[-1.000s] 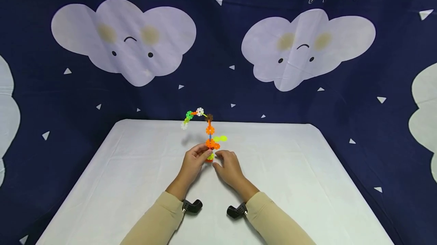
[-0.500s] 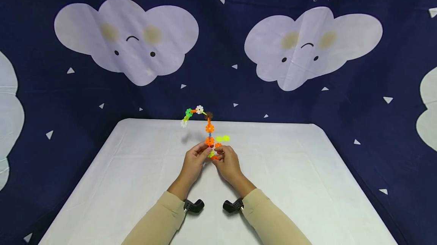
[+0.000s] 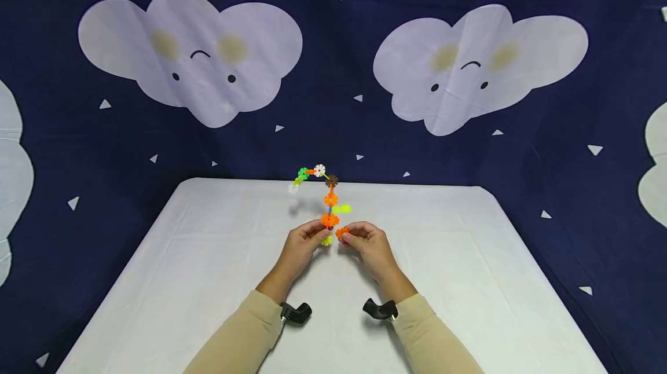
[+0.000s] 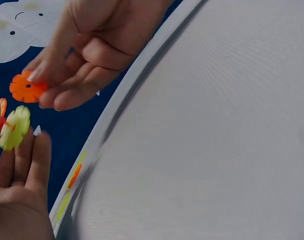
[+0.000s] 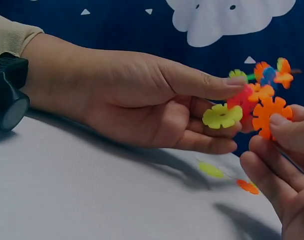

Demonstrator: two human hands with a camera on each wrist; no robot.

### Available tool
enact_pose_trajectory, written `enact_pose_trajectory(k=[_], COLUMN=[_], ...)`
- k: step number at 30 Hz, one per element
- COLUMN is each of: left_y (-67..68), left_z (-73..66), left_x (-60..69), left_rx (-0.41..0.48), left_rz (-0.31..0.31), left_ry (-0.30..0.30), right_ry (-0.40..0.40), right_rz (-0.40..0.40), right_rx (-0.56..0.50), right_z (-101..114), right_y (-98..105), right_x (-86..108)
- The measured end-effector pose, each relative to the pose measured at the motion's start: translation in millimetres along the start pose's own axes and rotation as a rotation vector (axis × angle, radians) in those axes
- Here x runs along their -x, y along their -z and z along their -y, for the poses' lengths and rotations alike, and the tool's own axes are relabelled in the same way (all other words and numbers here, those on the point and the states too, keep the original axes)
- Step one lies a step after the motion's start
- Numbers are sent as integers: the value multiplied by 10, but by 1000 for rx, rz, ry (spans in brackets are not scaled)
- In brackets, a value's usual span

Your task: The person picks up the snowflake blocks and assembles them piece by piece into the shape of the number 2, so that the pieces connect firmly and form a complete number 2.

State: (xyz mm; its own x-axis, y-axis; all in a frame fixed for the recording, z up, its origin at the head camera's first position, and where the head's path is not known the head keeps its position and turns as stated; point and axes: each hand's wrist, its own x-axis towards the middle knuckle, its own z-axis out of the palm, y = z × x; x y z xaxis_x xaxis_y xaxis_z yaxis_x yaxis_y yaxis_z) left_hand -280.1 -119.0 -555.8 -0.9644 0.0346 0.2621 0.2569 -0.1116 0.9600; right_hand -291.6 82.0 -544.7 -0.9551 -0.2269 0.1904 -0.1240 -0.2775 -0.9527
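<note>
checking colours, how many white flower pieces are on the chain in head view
2: one white piece near the top of the chain, another white piece at its left tip; others may be hidden.

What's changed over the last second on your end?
The right hand has taken hold of an orange piece and drawn it rightward, away from the foot of the flower-piece chain, which has shifted slightly right. The left hand still pinches the chain.

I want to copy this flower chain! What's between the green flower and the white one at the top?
An orange piece sits between the green flower and the top white flower; the head view shows it.
</note>
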Motion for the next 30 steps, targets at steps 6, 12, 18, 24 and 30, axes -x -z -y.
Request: enact_pose_trajectory(k=[6, 12, 18, 24, 30], left_y=[11, 7, 3, 10, 12], left_z=[17, 10, 3, 13, -8], left_x=[19, 27, 31, 30, 39], left_rx=[48, 68, 79, 89, 104], left_rz=[86, 93, 99, 114, 132], left_ry=[-24, -19, -1, -12, 6], right_ry=[29, 54, 95, 145, 214], right_rz=[43, 65, 103, 141, 173], right_rx=[-36, -16, -31, 1, 54], right_z=[4, -20, -51, -37, -22], right_y=[3, 26, 45, 50, 59], right_x=[-3, 11, 16, 25, 26])
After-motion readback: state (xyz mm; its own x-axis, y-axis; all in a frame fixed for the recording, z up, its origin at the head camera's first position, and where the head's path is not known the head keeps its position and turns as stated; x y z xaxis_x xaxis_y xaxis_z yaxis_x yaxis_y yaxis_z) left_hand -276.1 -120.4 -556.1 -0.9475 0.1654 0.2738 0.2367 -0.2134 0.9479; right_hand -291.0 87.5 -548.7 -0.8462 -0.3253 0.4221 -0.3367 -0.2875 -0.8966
